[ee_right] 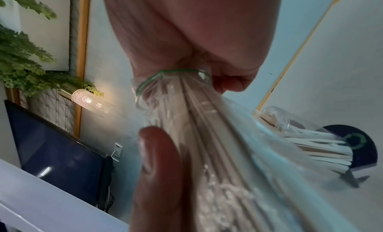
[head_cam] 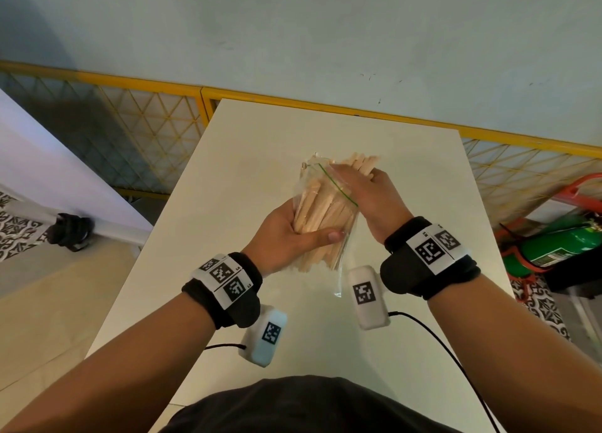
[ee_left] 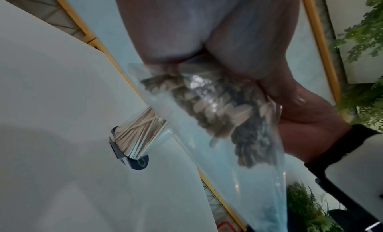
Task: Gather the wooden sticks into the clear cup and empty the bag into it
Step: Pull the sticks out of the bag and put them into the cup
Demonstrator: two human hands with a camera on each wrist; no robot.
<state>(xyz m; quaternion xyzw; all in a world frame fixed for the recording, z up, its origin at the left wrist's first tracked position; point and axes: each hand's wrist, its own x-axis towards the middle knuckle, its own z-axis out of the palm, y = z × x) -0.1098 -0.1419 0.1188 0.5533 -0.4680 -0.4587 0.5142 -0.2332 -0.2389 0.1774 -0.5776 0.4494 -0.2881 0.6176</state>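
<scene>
Both hands hold a clear zip bag (head_cam: 321, 211) of wooden sticks in the air over the white table (head_cam: 260, 139). My left hand (head_cam: 293, 234) grips the bag's middle, thumb lying across it. My right hand (head_cam: 368, 191) is curled round the bag's green-lined mouth, gripping sticks (head_cam: 361, 165) that poke out past it. The head view hides the clear cup behind the bag. In the wrist views the cup (ee_left: 136, 134) (ee_right: 306, 147) stands on the table on a dark round disc (ee_right: 356, 140), holding several sticks, below the bag (ee_left: 217, 107) (ee_right: 207, 129).
A yellow-framed lattice fence (head_cam: 146, 123) runs behind the table along the wall. A second white table (head_cam: 49, 159) stands to the left. A green cylinder (head_cam: 553, 250) lies on the floor at the right. A dark screen (ee_right: 58, 153) leans by the wall.
</scene>
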